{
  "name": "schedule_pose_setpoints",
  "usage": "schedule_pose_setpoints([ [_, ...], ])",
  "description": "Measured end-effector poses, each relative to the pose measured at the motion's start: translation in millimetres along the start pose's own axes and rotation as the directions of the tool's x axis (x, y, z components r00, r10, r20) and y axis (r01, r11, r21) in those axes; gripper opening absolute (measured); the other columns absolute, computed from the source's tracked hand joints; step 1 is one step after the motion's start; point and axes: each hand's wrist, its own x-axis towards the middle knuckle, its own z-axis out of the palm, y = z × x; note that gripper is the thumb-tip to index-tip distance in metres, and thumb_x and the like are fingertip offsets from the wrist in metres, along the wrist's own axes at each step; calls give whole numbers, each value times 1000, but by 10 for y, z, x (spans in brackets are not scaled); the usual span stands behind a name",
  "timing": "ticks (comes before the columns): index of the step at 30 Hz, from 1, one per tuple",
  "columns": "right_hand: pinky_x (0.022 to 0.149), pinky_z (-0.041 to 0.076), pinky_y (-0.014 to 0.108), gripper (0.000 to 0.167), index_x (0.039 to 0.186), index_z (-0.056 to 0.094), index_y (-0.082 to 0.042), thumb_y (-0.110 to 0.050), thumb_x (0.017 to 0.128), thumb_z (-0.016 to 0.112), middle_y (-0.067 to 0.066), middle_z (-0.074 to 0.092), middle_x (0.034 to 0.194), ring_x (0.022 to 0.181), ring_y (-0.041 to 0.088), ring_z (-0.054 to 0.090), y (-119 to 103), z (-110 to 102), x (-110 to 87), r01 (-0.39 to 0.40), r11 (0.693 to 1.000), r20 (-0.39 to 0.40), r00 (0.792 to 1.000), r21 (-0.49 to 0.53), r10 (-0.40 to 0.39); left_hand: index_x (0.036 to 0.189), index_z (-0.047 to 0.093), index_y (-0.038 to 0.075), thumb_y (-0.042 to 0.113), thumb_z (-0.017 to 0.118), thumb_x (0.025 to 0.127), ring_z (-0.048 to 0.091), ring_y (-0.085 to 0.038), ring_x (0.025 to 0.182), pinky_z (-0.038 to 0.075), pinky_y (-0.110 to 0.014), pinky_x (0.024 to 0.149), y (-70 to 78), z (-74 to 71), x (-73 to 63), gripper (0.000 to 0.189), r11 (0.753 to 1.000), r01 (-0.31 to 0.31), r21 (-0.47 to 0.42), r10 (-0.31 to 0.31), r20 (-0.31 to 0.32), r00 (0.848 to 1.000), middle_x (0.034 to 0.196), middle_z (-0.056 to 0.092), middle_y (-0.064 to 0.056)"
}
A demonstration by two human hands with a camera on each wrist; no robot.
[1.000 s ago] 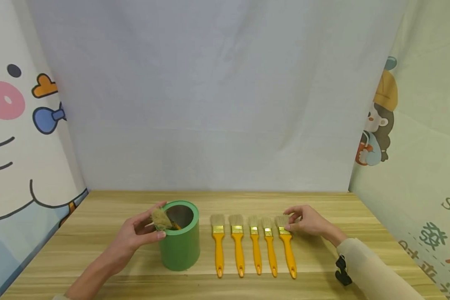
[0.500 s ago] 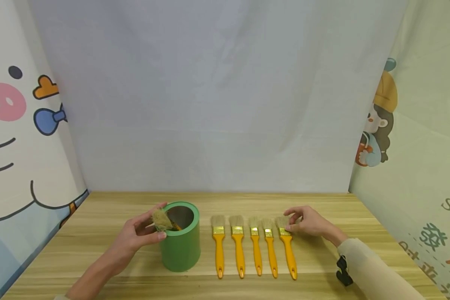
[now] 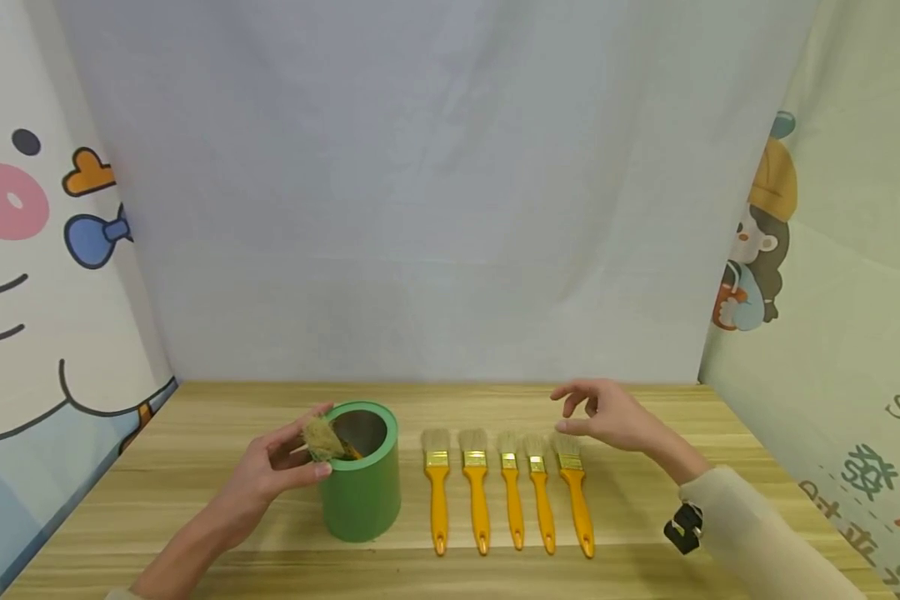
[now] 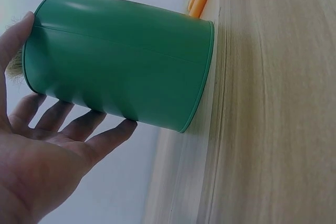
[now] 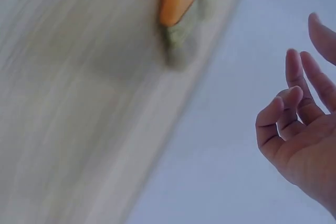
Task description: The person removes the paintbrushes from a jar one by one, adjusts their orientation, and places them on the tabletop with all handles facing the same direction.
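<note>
A green can (image 3: 360, 500) stands upright on the wooden table. My left hand (image 3: 273, 458) holds it from the left, thumb at the front of the rim and the other fingers along its far side, as the left wrist view shows. A paintbrush (image 3: 321, 439) leans in the can, bristles out over the rim by my left palm. To the right several yellow-handled brushes lie in a row, bristles away from me. My right hand (image 3: 607, 417) hovers above the bristles of the rightmost paintbrush (image 3: 576, 500), fingers loosely bent, holding nothing; in the right wrist view it is apart from the brushes.
The leftmost brush of the row (image 3: 438, 500) lies a little right of the can. A grey curtain (image 3: 435, 208) hangs behind the far edge of the wooden table (image 3: 255, 575). Printed cloths hang on both sides. A black strap buckle (image 3: 684, 527) sits at my right sleeve.
My right hand has lifted off the bristle end of the rightmost brush, up and slightly away. My left hand and the can stay put.
</note>
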Motion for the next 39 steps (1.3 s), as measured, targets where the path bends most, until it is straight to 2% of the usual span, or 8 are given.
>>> schedule_pose_setpoints([
  [5,62,37,29,33,125,72,-5,-15,95,81,-3,70,92,64,14,44,-364,144,88,79,997,32,996,13,-79,165,37,12,8,69,101,50,-51,136,56,-39,96,-10,-15,-3,72,1000,2,0,-2,4,1000,159,43,-26],
  [9,63,42,29,35,126,71,-8,-17,94,83,-5,72,95,66,14,50,-613,306,163,150,988,49,987,24,-151,165,38,12,9,69,101,49,-51,137,55,-38,96,-6,-8,0,72,1000,12,3,-12,4,1000,159,43,-26],
  [18,72,44,32,39,130,69,-17,-23,94,83,-12,73,101,80,13,54,-1211,657,387,244,967,68,966,74,-249,165,37,10,9,69,101,48,-52,137,55,-38,96,-4,-2,14,73,1000,8,1,-8,9,1000,159,43,-26],
  [23,74,42,31,40,130,70,-14,-19,93,84,-8,74,105,84,14,53,-1520,863,548,336,936,83,935,106,-345,165,38,10,8,69,101,50,-51,136,55,-39,96,-5,-14,12,71,1000,2,-2,-2,13,1000,159,43,-25],
  [26,78,44,31,44,132,68,-11,-18,92,85,-2,75,111,93,15,58,-1685,980,640,388,918,123,910,81,-396,165,35,7,8,68,101,51,-50,136,55,-39,96,0,-15,12,72,1000,0,-3,0,20,1000,158,44,-26],
  [29,90,48,31,47,136,66,-11,-21,93,84,0,75,117,106,15,61,-1814,1083,714,414,910,174,895,20,-411,166,32,4,9,67,102,49,-51,137,55,-40,97,9,-13,11,73,1000,4,-6,-4,32,999,158,44,-27],
  [32,97,49,30,49,139,64,-12,-24,95,82,1,73,123,117,13,62,-1892,1167,770,409,913,219,891,-2,-398,166,30,4,11,66,103,46,-54,139,55,-42,98,23,-10,6,73,1000,12,-3,-11,39,999,160,41,-27],
  [39,91,52,22,49,142,62,-14,-21,97,78,2,69,132,118,6,64,-1958,1313,868,358,930,251,895,86,-368,167,31,8,12,67,102,41,-54,143,53,-42,100,22,-24,-14,74,1000,21,-1,-21,33,999,163,37,-25],
])
